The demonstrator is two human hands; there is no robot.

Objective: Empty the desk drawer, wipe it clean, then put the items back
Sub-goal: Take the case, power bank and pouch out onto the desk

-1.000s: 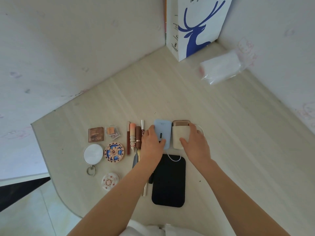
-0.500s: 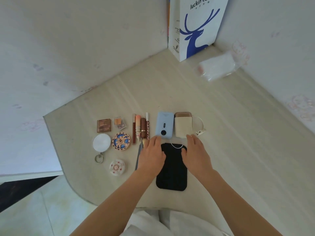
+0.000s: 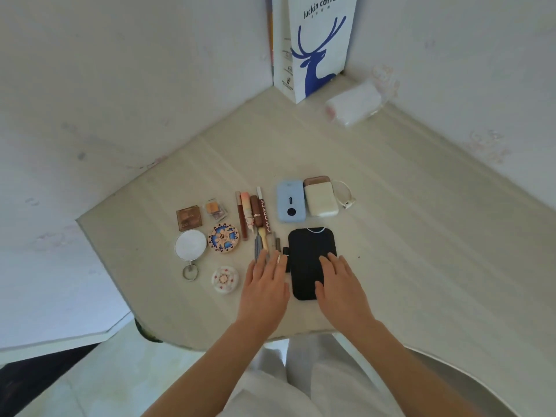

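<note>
the white paper bag [image 3: 316, 46] standing in the corner of the desk carries "luckin coffee" in blue letters near its top, above a blue deer head with antlers. small dark print and little symbols run down the bag's narrow side, too small to read. among the makeup sticks lying side by side, one dark red tube [image 3: 266, 216] shows "colorkey" in white capitals along its length. the brown compact [image 3: 189, 217] has faint lettering that cannot be made out.

Single head-worn wide-angle view, steeply down and forward over the desk [image 3: 391, 236], close above.
</note>
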